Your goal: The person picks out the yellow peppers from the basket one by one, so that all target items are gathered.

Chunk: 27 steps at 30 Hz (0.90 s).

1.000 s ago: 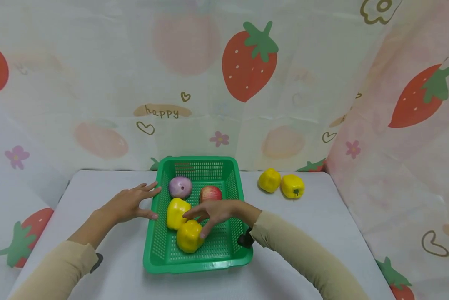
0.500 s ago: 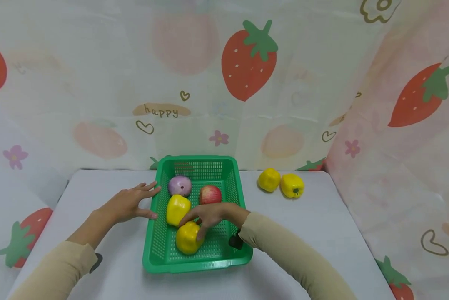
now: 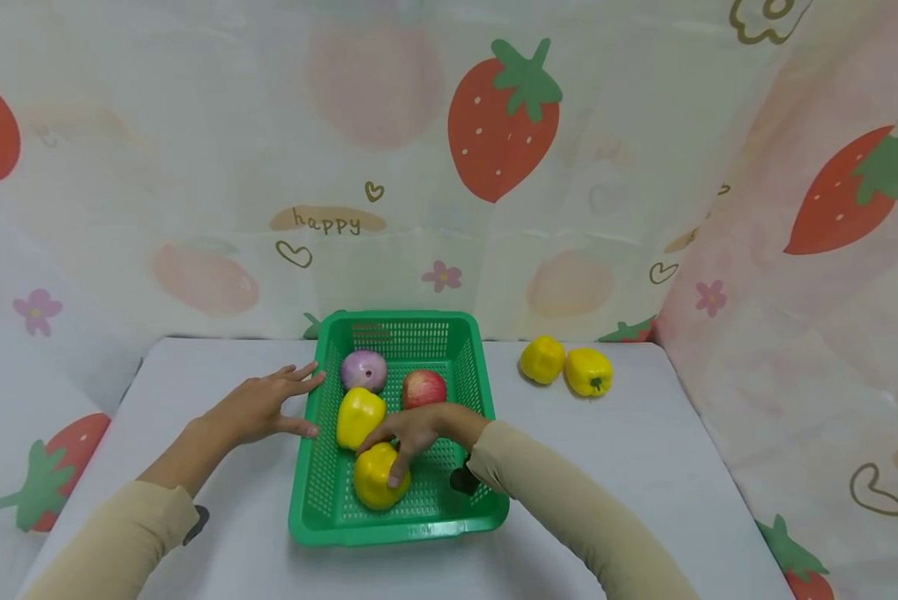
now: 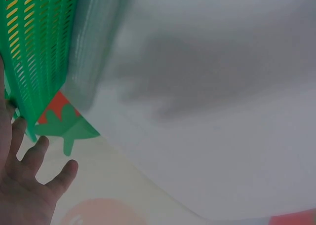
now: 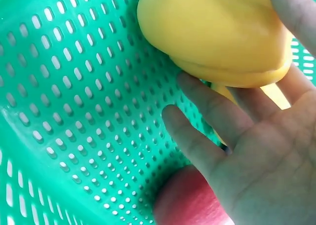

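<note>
In the head view a green plastic basket (image 3: 400, 533) holds a purple round vegetable (image 3: 363, 370), a red apple (image 3: 424, 389) and two yellow bell peppers. My right hand (image 3: 411, 429) reaches into it and grips the nearer bell pepper (image 3: 376, 483), thumb on its near right side and fingers behind it. The right wrist view shows this bell pepper (image 5: 217, 32) between thumb and fingers, the apple (image 5: 190, 200) below the hand. The other bell pepper (image 3: 359, 417) lies just behind. My left hand (image 3: 257, 406) has its fingers spread, fingertips at the basket's left rim.
Two more yellow bell peppers, one (image 3: 542, 360) beside another (image 3: 589, 372), lie on the white table (image 3: 606, 467) to the right of the basket. A strawberry-print cloth (image 3: 389, 150) hangs behind and at both sides.
My right hand has moved down and slightly left, its fingers sliding between the two bell peppers and closing round the nearer one. The left hand stays at the rim.
</note>
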Available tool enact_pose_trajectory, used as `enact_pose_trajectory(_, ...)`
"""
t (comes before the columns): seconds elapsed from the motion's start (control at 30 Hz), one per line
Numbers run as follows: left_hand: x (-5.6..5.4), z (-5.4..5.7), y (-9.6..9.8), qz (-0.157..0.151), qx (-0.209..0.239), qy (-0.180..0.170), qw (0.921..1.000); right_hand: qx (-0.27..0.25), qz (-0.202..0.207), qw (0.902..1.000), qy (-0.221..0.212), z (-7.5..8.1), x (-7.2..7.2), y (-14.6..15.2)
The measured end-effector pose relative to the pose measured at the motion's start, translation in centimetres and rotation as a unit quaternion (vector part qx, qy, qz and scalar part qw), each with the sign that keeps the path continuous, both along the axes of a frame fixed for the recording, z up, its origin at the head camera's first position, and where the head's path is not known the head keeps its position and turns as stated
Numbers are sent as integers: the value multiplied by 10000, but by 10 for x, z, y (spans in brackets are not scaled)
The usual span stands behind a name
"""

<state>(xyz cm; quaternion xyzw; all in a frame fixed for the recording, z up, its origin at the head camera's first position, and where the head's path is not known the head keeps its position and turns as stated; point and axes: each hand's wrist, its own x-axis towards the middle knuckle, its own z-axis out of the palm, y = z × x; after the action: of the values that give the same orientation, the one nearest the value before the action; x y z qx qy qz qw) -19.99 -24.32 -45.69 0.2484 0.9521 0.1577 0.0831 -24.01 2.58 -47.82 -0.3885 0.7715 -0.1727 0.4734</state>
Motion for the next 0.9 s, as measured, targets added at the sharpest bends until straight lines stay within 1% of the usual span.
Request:
enact_pose_trajectory(0.13, 0, 0, 1, 17, -22, -39, 10000, 96, 62, 9999, -94, -4, 0, 0)
enact_pose_trajectory(0.3, 0, 1, 1, 5, -38, 44, 10000, 157, 127, 9997, -101, -5, 2, -1)
enact_pose_trajectory(0.6, 0, 1, 3, 24, -122, -36, 9999, 59, -88, 9997, -217, -5, 8, 0)
enact_pose_trajectory(0.8, 0, -1, 2, 80, -115, 27, 9999, -28, 143, 9999, 10, 0, 11, -1)
enact_pose_trajectory(0.9, 0, -1, 1, 102, -108, 41, 9999, -13, 156, 9998, 103, 4, 12, -1)
